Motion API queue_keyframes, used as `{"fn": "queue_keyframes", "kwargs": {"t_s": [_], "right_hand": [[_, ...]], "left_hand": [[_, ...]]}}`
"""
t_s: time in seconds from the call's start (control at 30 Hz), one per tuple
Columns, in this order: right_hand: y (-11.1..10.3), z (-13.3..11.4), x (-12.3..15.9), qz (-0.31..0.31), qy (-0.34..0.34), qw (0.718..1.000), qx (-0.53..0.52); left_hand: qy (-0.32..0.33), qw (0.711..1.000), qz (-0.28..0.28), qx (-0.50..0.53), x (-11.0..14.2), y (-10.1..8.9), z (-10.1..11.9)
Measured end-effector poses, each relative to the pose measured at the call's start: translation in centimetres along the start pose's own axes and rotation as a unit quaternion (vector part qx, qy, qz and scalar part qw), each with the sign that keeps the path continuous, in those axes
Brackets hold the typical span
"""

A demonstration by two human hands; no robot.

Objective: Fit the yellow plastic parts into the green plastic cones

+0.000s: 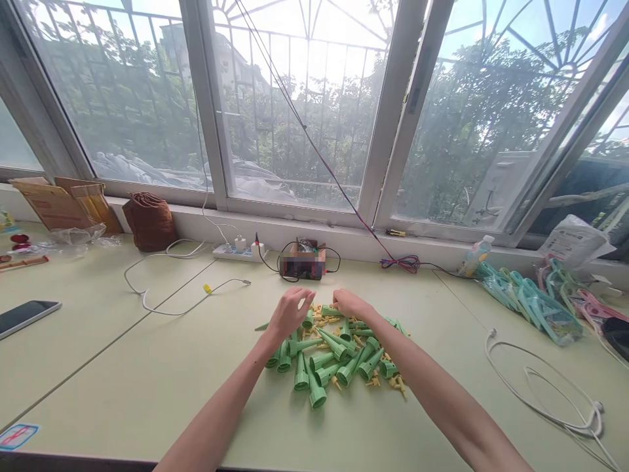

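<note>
I've the left hand [291, 309] half-open, seemingly empty, the right hand [352, 304] curled, contents hidden, arms [230, 387] straddling lower-centre cones [315, 388] and pegs [401, 388], likely so both reach the heap's far edge.

On my feed I can read no words or numbers: the red mark on the sticker [18, 436] at the table's [122, 393] near left corner and the bag's [576, 240] print, far right, stay illegible.
</note>
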State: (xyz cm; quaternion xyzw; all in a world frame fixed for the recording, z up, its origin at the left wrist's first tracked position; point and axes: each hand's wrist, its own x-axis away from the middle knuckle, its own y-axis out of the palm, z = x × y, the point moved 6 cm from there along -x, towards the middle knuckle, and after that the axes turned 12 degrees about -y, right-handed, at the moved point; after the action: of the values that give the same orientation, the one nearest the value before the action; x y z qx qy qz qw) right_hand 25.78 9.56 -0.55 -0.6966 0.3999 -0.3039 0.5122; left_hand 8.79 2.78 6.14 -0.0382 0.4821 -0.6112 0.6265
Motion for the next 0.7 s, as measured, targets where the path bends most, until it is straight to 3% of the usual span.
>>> {"fn": "queue_keyframes", "kwargs": {"t_s": [0.3,0.7], "right_hand": [[0.03,0.66,0.38,0.036,-0.012,0.999,-0.003],[-0.45,0.07,0.81,0.014,-0.011,1.000,0.007]], "left_hand": [[-0.001,1.000,-0.010,-0.003,0.03,0.21,-0.07],[0.003,1.000,-0.002,0.005,0.00,0.20,-0.26]]}}
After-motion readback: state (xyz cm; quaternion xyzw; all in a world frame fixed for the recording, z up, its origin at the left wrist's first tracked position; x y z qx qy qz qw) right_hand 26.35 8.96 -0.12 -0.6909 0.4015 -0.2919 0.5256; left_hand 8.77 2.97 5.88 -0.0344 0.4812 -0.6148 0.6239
